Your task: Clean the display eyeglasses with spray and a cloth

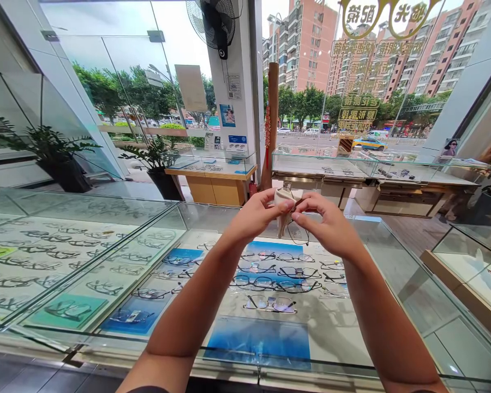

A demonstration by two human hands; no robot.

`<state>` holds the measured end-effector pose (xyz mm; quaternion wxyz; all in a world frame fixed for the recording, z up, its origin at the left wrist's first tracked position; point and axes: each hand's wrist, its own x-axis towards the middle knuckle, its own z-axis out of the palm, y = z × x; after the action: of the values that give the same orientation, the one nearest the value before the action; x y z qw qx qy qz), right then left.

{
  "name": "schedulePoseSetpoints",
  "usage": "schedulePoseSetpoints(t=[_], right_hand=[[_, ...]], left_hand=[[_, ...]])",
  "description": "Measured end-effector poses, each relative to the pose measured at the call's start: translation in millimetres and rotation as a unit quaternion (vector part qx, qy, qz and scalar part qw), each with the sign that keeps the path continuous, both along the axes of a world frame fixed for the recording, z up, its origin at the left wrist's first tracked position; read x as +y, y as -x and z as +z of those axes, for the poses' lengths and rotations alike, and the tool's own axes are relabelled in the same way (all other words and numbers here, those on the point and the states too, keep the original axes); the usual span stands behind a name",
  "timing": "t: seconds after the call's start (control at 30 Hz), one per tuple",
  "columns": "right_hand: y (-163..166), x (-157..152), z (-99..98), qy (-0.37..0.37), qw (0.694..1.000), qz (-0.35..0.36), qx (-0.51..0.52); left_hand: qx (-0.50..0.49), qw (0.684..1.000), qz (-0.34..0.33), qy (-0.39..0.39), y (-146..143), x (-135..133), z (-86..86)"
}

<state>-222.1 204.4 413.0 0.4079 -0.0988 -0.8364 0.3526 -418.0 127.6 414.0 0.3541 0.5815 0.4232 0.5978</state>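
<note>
Both my hands are raised over a glass display counter [393, 273]. My left hand [258, 214] pinches a pale cleaning cloth [287, 197] between thumb and fingers. My right hand [327, 222] is closed on a thin-framed pair of glasses [298, 232], whose lens hangs just below my fingers. The cloth wraps part of the glasses, and the two hands meet at the fingertips.
Under the glass lie several rows of spectacle frames [270, 273] on blue and white mats. Another counter [372, 169] stands ahead, a wooden cabinet [213, 185] to its left, potted plants [57, 158] at the left, a wall fan [216, 22] above. Large windows show the street.
</note>
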Motion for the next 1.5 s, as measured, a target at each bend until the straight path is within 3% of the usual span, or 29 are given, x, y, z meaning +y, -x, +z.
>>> schedulePoseSetpoints(t=[0.37,0.7,0.97,1.17,1.33,1.5], right_hand=[[4,4,-2.3,0.057,0.993,0.096,0.035],[4,5,-3.3,0.072,0.992,0.090,0.044],[7,4,-3.3,0.082,0.990,0.091,0.071],[10,6,-5.3,0.098,0.987,0.095,0.084],[12,8,-8.3,0.114,0.986,0.096,0.080],[11,12,-7.2,0.132,0.984,0.110,0.048]], left_hand=[[-0.022,0.996,-0.069,0.048,2,-2,1.2],[-0.036,0.996,-0.080,0.006,4,6,-6.5],[-0.056,0.995,-0.083,0.017,3,6,-5.6],[-0.071,0.996,-0.062,0.001,-4,4,-5.8],[-0.027,0.999,-0.001,-0.037,-5,2,-1.5],[-0.016,0.999,-0.016,-0.037,-2,4,-1.0]])
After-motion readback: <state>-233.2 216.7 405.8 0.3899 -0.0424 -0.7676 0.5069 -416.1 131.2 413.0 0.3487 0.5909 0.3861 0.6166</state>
